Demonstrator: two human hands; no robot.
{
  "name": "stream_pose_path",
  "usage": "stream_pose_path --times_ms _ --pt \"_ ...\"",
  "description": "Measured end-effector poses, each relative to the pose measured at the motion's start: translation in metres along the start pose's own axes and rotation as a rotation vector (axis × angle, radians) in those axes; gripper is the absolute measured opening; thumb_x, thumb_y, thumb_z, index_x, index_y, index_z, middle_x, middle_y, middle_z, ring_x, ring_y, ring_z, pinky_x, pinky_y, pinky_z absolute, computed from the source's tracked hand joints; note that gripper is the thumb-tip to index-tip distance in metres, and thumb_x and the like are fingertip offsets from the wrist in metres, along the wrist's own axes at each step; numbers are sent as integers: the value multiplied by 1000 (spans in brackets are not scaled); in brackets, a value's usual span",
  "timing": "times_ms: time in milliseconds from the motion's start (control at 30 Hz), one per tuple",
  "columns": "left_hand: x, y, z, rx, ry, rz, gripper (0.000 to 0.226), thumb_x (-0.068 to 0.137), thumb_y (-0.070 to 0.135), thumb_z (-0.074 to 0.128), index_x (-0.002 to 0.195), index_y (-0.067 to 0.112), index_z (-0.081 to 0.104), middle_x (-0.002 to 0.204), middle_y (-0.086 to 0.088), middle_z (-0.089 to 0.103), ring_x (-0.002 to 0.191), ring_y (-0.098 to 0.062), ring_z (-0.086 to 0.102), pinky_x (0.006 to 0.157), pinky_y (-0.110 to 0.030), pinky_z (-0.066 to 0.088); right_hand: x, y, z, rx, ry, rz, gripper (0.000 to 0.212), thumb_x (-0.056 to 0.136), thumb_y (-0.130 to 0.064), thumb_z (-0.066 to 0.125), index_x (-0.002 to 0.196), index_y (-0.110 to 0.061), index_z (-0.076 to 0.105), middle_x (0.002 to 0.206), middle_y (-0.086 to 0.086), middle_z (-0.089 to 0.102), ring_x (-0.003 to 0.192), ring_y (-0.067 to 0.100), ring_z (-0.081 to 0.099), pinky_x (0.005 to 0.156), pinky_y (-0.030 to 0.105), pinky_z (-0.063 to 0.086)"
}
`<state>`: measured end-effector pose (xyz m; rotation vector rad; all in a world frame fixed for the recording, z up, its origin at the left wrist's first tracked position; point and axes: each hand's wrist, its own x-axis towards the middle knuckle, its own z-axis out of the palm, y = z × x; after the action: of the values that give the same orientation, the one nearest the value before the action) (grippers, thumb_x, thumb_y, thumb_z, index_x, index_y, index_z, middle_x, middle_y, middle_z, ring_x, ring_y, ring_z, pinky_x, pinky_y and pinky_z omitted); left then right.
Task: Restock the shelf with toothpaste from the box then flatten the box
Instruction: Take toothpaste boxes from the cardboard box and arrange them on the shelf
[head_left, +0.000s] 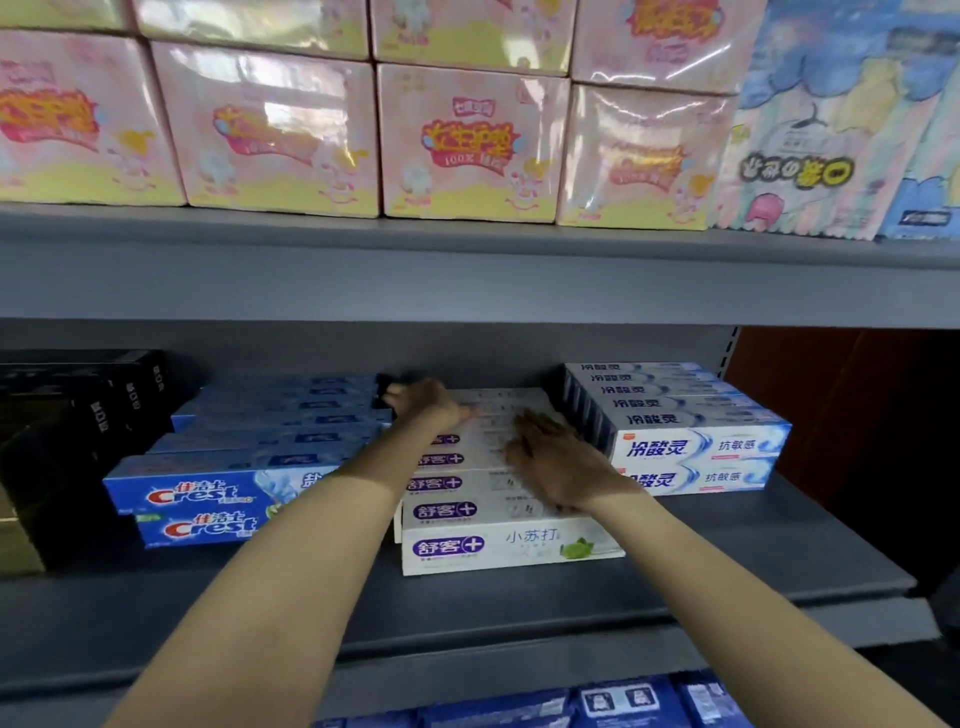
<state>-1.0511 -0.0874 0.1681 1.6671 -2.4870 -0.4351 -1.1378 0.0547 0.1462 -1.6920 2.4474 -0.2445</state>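
Both hands on white cardboard toothpaste cartons (511, 551) stacked on grey metal shelf (727, 561). Right hand (558, 465) flat, fingers spread on top. Left hand (423, 402) at stack's far-left corner, fingers curled, possibly gripping; blurry.

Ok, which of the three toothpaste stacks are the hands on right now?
The middle white stack with purple logos. Both hands rest on its top: left hand at the back, right hand nearer. The blue Crest stack and right stack are untouched.
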Motion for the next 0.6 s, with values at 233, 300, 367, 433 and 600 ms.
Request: stream_pose_path --times_ms 233,300,367,433,600 --pt "-1 7 4 -58 26 64 73 83 60 57 127 3 48 135 -19 45 124 -34 38 96 -34 38 -1 1 -3 30 -26 35 62 100 -47 16 151 -12 11 160 5 5 147 18 3 120 36 10" --pt "-1 6 3 -92 25 64 75 82 60 58 129 3 47 136 -19 44 124 -34 38 96 -34 38 -3 0 -5 42 -48 49 60 101 -43 16 150 -8 12 159 10 5 147 22 3 120 38 10" --pt "-4 4 1 -138 7 65 77 80 60 60 129 2 47 135 -20 43 124 -33 40 95 -35 40 -5 -2 -9 89 -60 99 53 103 -32 18 146 -1 20 157 19 7 147 30 3 119 41 12" --pt "-4 1 2 -202 -7 78 72 80 58 63 123 2 51 132 -19 47 120 -31 45 94 -35 43 -7 -2 -9 104 -57 150 48 103 -23 21 142 3 26 153 26 14 145 38 7 119 45 16" --pt "-14 -11 -4 -448 -26 115 49 96 39 50 121 -3 53 125 -16 56 113 -29 55 86 -30 45 -8 -4 -13 111 -33 124 46 101 -27 30 136 3 32 141 22 38 131 36 38 102 40 39"
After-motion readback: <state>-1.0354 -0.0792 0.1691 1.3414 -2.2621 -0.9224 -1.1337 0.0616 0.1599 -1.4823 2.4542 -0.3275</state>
